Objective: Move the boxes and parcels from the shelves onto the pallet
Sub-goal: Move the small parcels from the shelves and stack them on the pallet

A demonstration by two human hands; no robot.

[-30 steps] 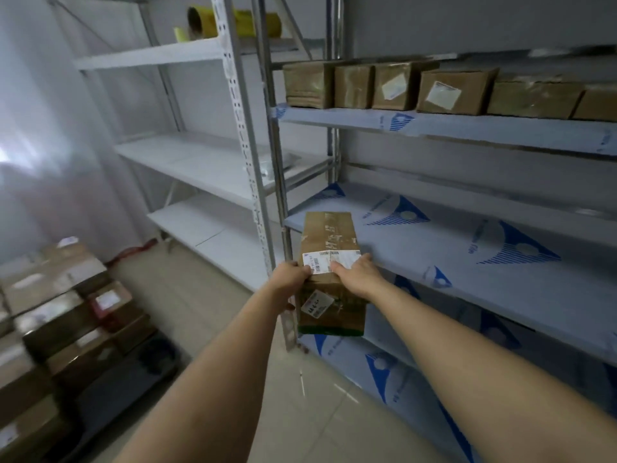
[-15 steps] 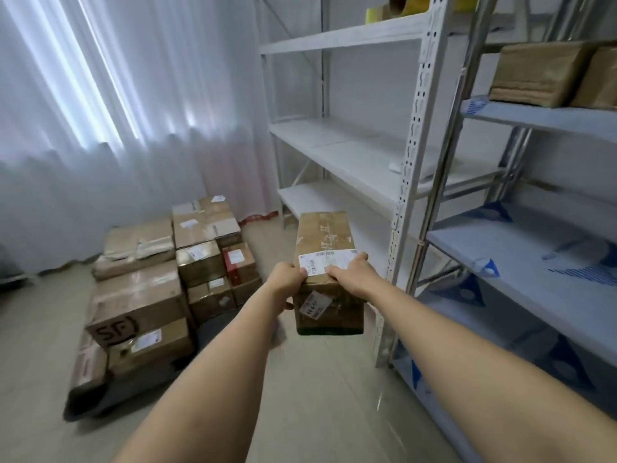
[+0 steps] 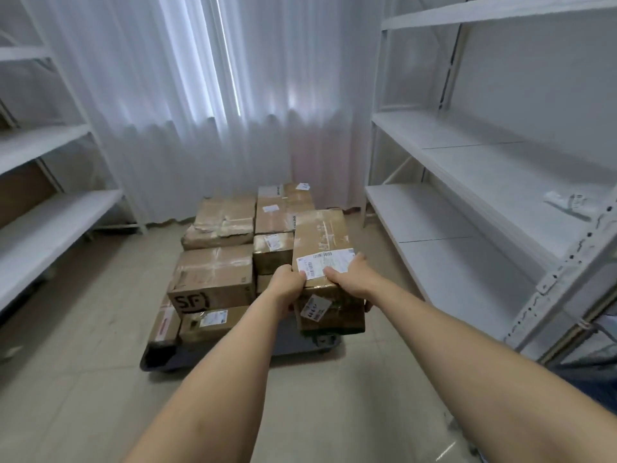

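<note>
Oblong cardboard parcel (image 3: 325, 262), brown, taped and creased, with a white shipping label across its top and a smaller sticker on the near face. Both arms outstretched; left hand (image 3: 286, 285) and right hand (image 3: 350, 277) grip its near end, fingers (image 3: 329, 272) curled over the label edge, thumbs tucked under. The parcel is held in the air. Beyond and below the fingers sits a dark pallet (image 3: 160, 357) stacked with taped cartons, one marked "SF" (image 3: 212, 279). White metal shelves (image 3: 467, 202) stand right of the fingers, white curtain (image 3: 200, 95) behind.
</note>
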